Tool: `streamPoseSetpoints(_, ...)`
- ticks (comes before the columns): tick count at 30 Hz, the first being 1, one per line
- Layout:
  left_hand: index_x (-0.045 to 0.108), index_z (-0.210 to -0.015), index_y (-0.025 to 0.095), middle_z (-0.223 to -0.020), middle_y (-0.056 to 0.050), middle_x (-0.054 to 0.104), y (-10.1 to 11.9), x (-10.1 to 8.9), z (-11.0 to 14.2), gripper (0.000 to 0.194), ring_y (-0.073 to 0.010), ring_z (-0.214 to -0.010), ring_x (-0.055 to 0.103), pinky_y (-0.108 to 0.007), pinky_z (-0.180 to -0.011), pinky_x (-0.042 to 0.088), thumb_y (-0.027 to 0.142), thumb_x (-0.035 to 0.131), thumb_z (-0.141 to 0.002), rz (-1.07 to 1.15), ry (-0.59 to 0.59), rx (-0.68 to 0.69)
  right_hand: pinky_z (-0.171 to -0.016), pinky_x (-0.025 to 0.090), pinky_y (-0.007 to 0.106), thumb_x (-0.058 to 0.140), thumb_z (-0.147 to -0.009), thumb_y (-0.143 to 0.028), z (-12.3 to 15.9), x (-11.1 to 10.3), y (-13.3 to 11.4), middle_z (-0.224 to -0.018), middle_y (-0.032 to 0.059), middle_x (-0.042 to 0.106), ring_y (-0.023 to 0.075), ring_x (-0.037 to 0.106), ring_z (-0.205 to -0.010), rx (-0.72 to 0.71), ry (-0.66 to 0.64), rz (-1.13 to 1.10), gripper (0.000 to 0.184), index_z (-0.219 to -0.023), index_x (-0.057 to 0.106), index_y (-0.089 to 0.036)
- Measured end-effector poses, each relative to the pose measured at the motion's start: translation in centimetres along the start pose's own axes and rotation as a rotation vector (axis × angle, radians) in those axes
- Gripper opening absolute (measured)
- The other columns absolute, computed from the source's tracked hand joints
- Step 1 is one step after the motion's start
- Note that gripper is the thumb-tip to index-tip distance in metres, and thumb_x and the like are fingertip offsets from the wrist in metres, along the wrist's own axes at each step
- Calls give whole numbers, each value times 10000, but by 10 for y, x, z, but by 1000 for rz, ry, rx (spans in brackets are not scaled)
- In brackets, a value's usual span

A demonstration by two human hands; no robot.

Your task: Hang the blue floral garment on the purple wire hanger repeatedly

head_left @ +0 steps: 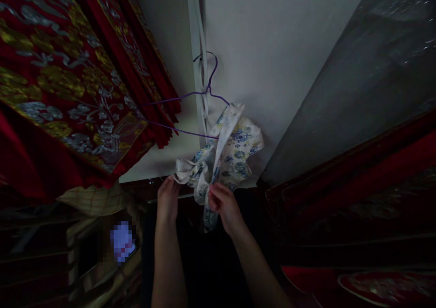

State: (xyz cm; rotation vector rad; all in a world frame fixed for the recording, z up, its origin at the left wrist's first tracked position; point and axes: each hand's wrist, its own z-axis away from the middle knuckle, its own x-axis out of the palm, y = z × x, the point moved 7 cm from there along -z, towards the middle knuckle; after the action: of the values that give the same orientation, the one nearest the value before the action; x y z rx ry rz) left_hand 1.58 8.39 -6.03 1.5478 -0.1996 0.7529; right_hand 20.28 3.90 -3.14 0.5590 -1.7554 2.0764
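Observation:
A white garment with blue flowers hangs by one side from a purple wire hanger, whose other arm reaches left, bare of this cloth. My left hand pinches a gathered edge of the garment at its lower left. Closed on the cloth's lower middle is my right hand, with a strip of fabric dangling below it. The hanger's hook is at a white cord or strip on the wall. Folds of the garment hide some of the fingertips.
Red fabric embroidered in gold and silver hangs close on the left. A pale wall stands in front. Clear plastic sheeting and more red cloth fill the right. A lit, blurred screen lies low on the left.

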Motion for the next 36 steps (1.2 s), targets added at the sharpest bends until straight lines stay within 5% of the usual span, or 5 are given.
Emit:
streamPoseSetpoints(12,762,-969,186,-1207,-94,744,12,89,65,291,-229,-1032,708,-321,-902,542,414,810,-795,56,-356,-139,-516,375,223,805,-645,-579,-19,-65,1,-612,6,619,110,504,-558,-171,340,92,428,-640,678,-171)
streamPoseSetpoints(19,727,-913,208,-1384,-83,651,46,133,105,183,-248,-1257,611,-361,-1093,429,354,630,-964,-399,-529,215,-829,514,346,528,-763,-885,-1,2,-23,-853,69,717,253,663,-947,41,-213,-95,738,-972,732,-207)
streamPoseSetpoints(27,589,-1139,233,-1271,-100,677,75,102,72,357,-229,-1149,646,-366,-1017,483,492,357,-1057,-692,-531,353,-607,405,238,671,-768,-171,13,54,-90,-678,-28,582,115,505,-631,-342,-734,719,78,-715,614,-172)
streamPoseSetpoints(33,677,-1129,182,-973,-110,753,27,67,65,343,-282,-943,718,-357,-895,515,422,463,-1008,-1354,-738,113,-872,510,302,526,-818,-128,-50,54,-186,-1036,35,728,177,667,-927,-929,-240,726,305,-1047,702,-227)
streamPoseSetpoints(36,641,-1221,184,-966,-119,759,39,56,52,313,-289,-934,732,-340,-846,509,311,482,-984,-1564,-626,165,-893,526,322,468,-892,-187,-109,45,-175,-1041,53,739,201,682,-948,-764,-88,824,307,-1112,680,-217)
